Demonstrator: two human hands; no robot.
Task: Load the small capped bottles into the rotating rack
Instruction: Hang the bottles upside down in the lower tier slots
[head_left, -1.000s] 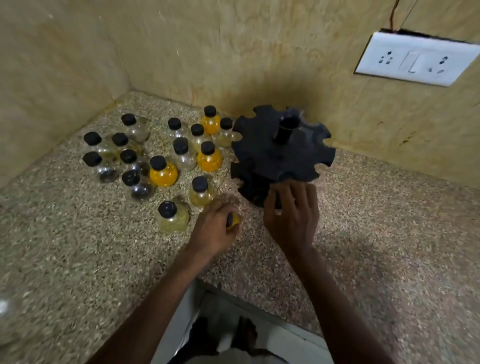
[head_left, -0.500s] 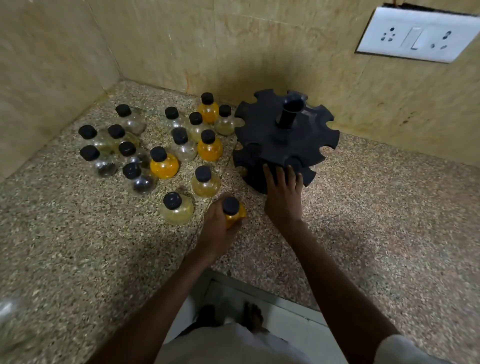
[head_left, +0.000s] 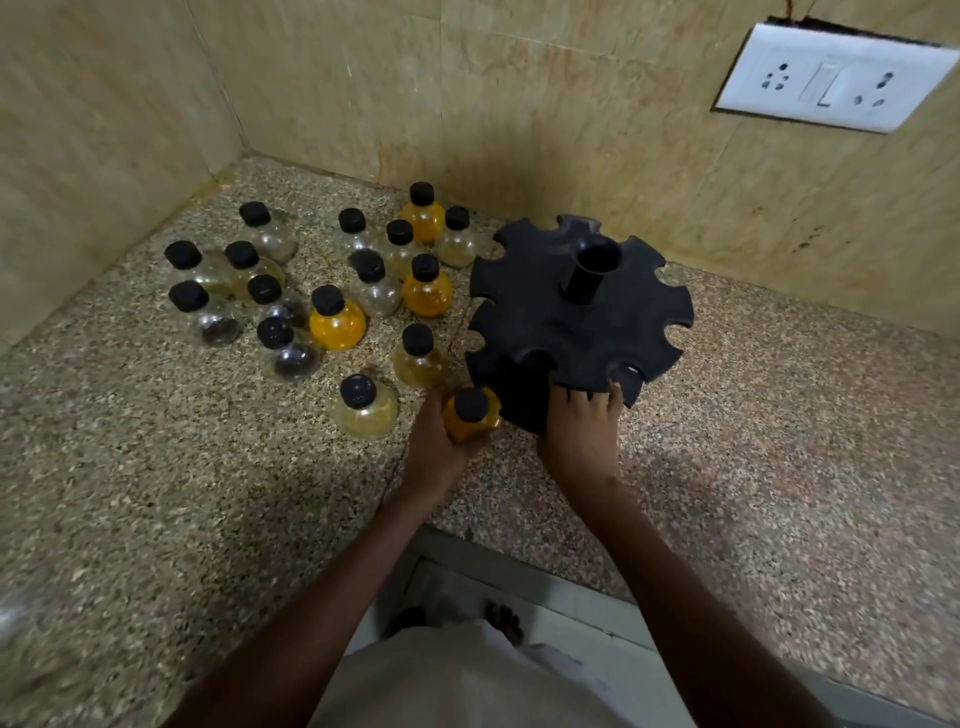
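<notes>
A black rotating rack (head_left: 579, 317) with notched tiers and a central post stands on the speckled counter (head_left: 156, 493) near the back wall. My left hand (head_left: 436, 447) grips a small orange bottle with a black cap (head_left: 470, 415), held just left of the rack's lower tier. My right hand (head_left: 584, 431) rests with straight fingers against the rack's front lower edge. Several small round bottles with black caps, clear, pale yellow and orange, stand in a group (head_left: 332, 322) to the left of the rack.
Tiled walls meet in a corner behind the bottles. A white switch and socket plate (head_left: 831, 78) hangs on the wall at the upper right. The counter's front edge (head_left: 519, 540) runs just beneath my forearms, with my feet below.
My left hand has lifted the orange bottle and brought it toward the rack's lower tier. My right hand has stayed on the rack's front edge, its fingers straightened.
</notes>
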